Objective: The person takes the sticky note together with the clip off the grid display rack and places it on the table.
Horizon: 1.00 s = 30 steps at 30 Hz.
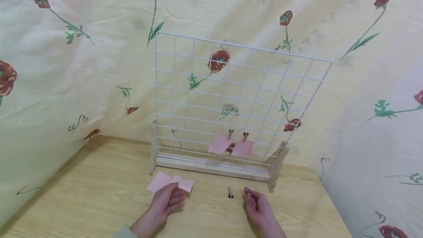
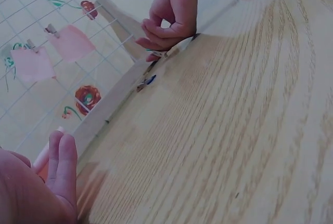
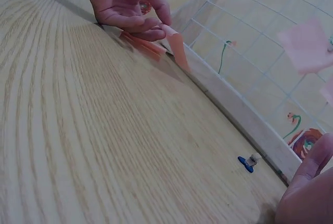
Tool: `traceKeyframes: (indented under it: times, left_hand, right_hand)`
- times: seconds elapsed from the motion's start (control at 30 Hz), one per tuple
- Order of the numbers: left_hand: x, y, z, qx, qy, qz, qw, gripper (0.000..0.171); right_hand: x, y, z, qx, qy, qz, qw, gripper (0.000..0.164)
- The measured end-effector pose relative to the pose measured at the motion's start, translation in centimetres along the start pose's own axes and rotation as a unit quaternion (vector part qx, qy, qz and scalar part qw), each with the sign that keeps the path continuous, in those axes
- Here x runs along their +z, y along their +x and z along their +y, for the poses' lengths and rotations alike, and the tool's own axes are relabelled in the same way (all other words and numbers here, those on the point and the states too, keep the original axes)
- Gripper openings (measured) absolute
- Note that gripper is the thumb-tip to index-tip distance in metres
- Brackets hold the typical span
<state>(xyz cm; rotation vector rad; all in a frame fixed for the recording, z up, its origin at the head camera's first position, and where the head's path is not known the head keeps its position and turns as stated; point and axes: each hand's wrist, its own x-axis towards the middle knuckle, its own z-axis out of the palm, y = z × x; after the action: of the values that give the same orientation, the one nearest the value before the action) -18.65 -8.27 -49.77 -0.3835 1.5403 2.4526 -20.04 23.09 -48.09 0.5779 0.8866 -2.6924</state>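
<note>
My left hand point(image 1: 165, 201) pinches a pink paper note point(image 1: 184, 183) by its edge, thumb on top, low over the table. Beside it lies another pink paper piece point(image 1: 158, 182), partly hidden by the held one. The right hand point(image 1: 259, 206) is low at the right front of the rack, thumb and index finger meeting; I cannot tell whether something small is between them. A small clothespin with a blue bow-like top point(image 3: 248, 162) lies on the table between the hands, nearer the right one.
A white wire grid point(image 1: 231, 94) stands in a wooden base point(image 1: 211, 168) behind the hands. Two pink notes point(image 1: 219, 144) hang low on it, each held by a small clothespin point(image 1: 245, 137). Flower-printed cloth point(image 1: 109, 47) surrounds the wood-grain table point(image 1: 86, 179).
</note>
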Motion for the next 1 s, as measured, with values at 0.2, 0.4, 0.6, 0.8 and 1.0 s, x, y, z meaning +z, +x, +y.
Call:
traceKeyframes:
  times: [0.2,0.4,0.6,0.8,1.0]
  left_hand:
    - [0.11,0.09,0.00,-0.003,0.004,-0.003,1.0000,0.033]
    - [0.24,0.21,0.13,-0.012,0.009,-0.001,0.9999,0.032]
    - [0.15,0.39,0.17,-0.026,0.010,-0.006,0.9996,0.029]
    - [0.15,0.47,0.11,-0.026,0.013,-0.015,0.9995,0.027]
    - [0.11,0.58,0.03,-0.033,0.019,-0.023,0.9990,0.030]
  right_hand:
    - [-0.15,0.04,-0.04,-0.003,-0.018,0.007,1.000,0.036]
    - [-0.08,0.02,-0.20,-0.004,-0.010,0.013,1.000,0.033]
    - [0.07,0.06,-0.29,-0.007,-0.006,0.029,1.000,0.019]
    - [0.07,-0.02,-0.25,-0.015,-0.019,0.022,0.999,0.014]
    - [-0.14,-0.03,-0.15,-0.017,-0.029,0.010,0.999,0.015]
